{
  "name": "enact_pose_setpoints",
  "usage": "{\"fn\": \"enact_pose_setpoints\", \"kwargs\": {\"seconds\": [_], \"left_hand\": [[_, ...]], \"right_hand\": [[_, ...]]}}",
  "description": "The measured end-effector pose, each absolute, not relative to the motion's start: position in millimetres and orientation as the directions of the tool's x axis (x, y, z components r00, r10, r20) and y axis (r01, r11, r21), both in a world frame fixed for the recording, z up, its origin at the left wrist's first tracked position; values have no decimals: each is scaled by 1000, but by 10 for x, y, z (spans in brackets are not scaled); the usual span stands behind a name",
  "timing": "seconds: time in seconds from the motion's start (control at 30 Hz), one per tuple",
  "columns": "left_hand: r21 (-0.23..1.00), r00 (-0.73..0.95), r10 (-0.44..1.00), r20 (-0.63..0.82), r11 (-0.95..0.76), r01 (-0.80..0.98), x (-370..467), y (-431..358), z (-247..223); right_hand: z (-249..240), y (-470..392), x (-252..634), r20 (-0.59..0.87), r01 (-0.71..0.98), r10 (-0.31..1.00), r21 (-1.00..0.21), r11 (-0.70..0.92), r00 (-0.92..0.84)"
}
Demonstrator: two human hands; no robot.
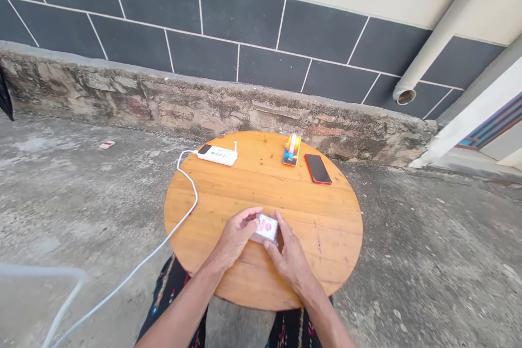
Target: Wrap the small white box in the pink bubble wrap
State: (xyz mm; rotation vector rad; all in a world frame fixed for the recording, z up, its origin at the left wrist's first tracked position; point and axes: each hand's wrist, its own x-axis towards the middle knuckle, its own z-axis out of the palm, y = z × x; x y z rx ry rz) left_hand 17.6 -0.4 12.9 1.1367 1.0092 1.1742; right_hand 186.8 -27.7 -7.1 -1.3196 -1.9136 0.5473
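Observation:
On the round wooden table (pixel 191 239), near its front half, rests a small white box (pixel 267 225) with pinkish-red print on top. Its sides look glossy, as if wrapped in clear plastic; what is inside cannot be seen. My left hand (pixel 238 232) is closed on the box's left side, with the thumb over its top edge. From the right, my right hand (pixel 287 253) grips it too, fingers along the far right side and thumb at the near corner.
A white device (pixel 218 154) with a cable (pixel 194 190) lies at the table's back left. A yellow-and-blue tape dispenser (pixel 291 150) and a red-edged phone (pixel 317 168) are at the back right. Beyond stand a tiled wall (pixel 242 16) and a drainpipe (pixel 432 49).

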Motion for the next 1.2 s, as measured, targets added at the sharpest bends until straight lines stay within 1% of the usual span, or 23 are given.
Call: {"fn": "enact_pose_setpoints", "kwargs": {"seconds": [0.1, 0.2, 0.37, 0.57, 0.67, 0.83, 1.0, 1.2], "left_hand": [[990, 95, 994, 58, -45, -133, 179, -32, 100], [989, 84, 986, 141, -136, -65, 176, -54, 114], [977, 124, 969, 212, -215, 9, 178, -52, 167], [954, 129, 949, 287, -296, 52, 181, -17, 122], [963, 122, 958, 260, -267, 44, 183, -13, 104], [971, 79, 968, 238, -240, 15, 208, -43, 65], [981, -13, 990, 140, -141, -131, 208, -57, 4], [979, -115, 986, 121, -137, -148, 166, -55, 6]], "right_hand": [[-82, -290, 1867, 354, 597, 922, -710, 372, -154], [-91, -305, 1866, 381, 580, 915, -719, 384, -134], [-101, -312, 1871, 443, 617, 882, -653, 439, -160], [-90, -294, 1879, 451, 623, 873, -633, 461, -188], [-74, -282, 1873, 452, 612, 869, -634, 473, -202], [-83, -271, 1867, 452, 588, 876, -666, 458, -170], [-122, -270, 1880, 429, 551, 898, -729, 406, -95], [-124, -313, 1893, 462, 555, 885, -721, 415, -60]]}}
